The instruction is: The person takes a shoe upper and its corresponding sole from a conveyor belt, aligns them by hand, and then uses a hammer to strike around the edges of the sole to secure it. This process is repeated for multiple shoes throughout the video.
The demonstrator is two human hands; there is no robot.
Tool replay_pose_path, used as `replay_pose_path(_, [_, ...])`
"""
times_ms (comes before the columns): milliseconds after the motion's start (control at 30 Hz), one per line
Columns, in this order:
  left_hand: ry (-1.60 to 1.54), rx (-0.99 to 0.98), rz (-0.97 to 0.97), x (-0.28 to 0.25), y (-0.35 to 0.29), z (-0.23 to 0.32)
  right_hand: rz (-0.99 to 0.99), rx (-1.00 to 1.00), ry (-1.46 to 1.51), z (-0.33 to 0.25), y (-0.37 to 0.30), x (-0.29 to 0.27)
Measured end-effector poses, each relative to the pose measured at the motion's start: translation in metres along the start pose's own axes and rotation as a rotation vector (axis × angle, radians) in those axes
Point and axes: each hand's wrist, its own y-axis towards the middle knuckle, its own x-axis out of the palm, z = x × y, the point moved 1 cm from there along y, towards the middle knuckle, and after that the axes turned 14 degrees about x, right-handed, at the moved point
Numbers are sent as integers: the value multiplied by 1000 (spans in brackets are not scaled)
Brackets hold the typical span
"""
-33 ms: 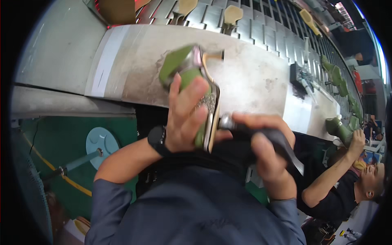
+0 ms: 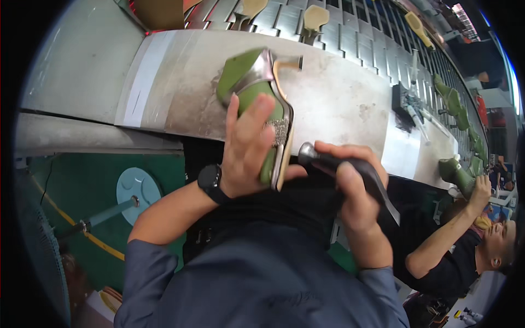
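My left hand [image 2: 249,147] is closed around a high-heeled shoe [image 2: 281,131] built on a green shoe last [image 2: 240,74]. The shoe lies on its side, with a glittery strap, metallic edging, and its tan sole facing right. Its heel sticks out to the right over the bench. My right hand [image 2: 358,186] grips a dark shoemaker's hammer [image 2: 374,183] with a round, shiny metal face and a long curved tail. That face is just right of the sole's front part, a small gap apart. Within my right palm, the handle is hidden.
A pale workbench [image 2: 191,82] spans the front. Behind it, a slatted metal conveyor [image 2: 350,38] carries tan soles and green lasts. A black box of brush-like tools [image 2: 406,106] stands right. A co-worker's hand [image 2: 481,191] touches a green last. A blue round stool [image 2: 136,183] is lower left.
The hammer's face has drawn back from the sole, slightly up and to the right. My left hand and the shoe have shifted up a little.
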Motion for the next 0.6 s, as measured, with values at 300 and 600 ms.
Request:
replay_pose_path(300, [141,22,-228,2,-35,-20,114,172,459,79,28,7])
replay_pose_path(600, [100,-85,-103,7,-33,-14,-16,-27,85,37,63,-2])
